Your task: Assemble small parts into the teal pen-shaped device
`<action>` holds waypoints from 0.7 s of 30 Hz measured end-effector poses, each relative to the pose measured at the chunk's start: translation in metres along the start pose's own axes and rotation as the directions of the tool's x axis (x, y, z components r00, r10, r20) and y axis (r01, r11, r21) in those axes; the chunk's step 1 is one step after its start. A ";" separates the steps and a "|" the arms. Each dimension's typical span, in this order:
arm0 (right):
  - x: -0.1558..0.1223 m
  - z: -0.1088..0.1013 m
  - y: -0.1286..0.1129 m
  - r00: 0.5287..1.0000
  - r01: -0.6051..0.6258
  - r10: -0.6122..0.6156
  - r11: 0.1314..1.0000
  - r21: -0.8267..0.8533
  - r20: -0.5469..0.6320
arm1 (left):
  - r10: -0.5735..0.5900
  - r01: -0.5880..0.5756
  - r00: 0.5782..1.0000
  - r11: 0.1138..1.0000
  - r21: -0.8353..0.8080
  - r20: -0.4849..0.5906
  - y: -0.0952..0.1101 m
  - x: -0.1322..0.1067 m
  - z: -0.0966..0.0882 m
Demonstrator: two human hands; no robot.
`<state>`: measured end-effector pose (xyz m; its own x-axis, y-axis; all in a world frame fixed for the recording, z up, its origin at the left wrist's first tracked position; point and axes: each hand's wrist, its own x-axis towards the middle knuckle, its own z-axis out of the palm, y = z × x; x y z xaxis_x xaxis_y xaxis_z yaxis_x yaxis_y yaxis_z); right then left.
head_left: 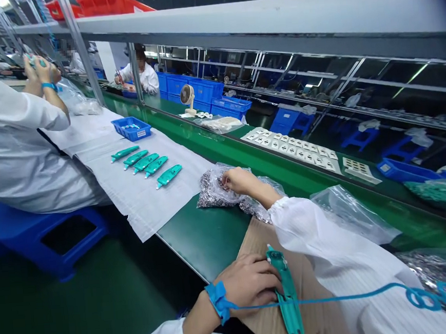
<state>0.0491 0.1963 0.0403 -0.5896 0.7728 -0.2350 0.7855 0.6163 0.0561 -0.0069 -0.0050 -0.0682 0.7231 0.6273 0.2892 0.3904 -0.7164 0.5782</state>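
Note:
My left hand (251,280), with a blue wrist strap (218,302) around the wrist, has its fingers curled against the edge of a long teal plastic casing (288,301). That casing lies on a brown cardboard sheet (327,313), its hollow side up. Farther off, my right hand (240,180) dips its fingertips into an open clear plastic bag (213,188) full of small shiny metal parts. The fingers there are pinched together; what they hold is too small to make out. Another clear bag (255,208) of similar parts lies under my right wrist.
Several teal casings (155,165) lie in a row on white sheeting (149,209), near a blue tray (132,129). A co-worker in white (20,136) sits at the left. Behind the bags runs a green conveyor (190,138); a shelf (235,27) hangs above. The strap's blue cord (341,297) crosses the casing.

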 end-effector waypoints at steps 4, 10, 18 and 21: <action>-0.001 -0.005 -0.003 0.997 -0.056 0.057 0.998 -0.034 0.041 | 0.002 -0.002 1.000 1.000 0.014 -0.003 0.001 0.001 0.000; -0.009 -0.004 -0.006 0.995 -0.085 0.088 0.993 -0.079 0.037 | -0.001 0.001 1.000 1.000 0.009 -0.002 0.005 0.002 -0.006; -0.007 0.007 -0.019 0.999 -0.028 0.026 0.998 -0.049 -0.028 | -0.015 0.015 1.000 1.000 -0.002 0.002 0.007 0.000 -0.008; -0.006 0.007 -0.017 0.995 -0.018 0.016 1.000 -0.022 -0.096 | -0.010 0.010 1.000 1.000 -0.001 0.000 0.007 0.000 -0.007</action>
<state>0.0404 0.1796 0.0345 -0.5923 0.7934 -0.1402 0.7916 0.6055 0.0821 -0.0080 -0.0075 -0.0583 0.7190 0.6348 0.2831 0.3975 -0.7096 0.5817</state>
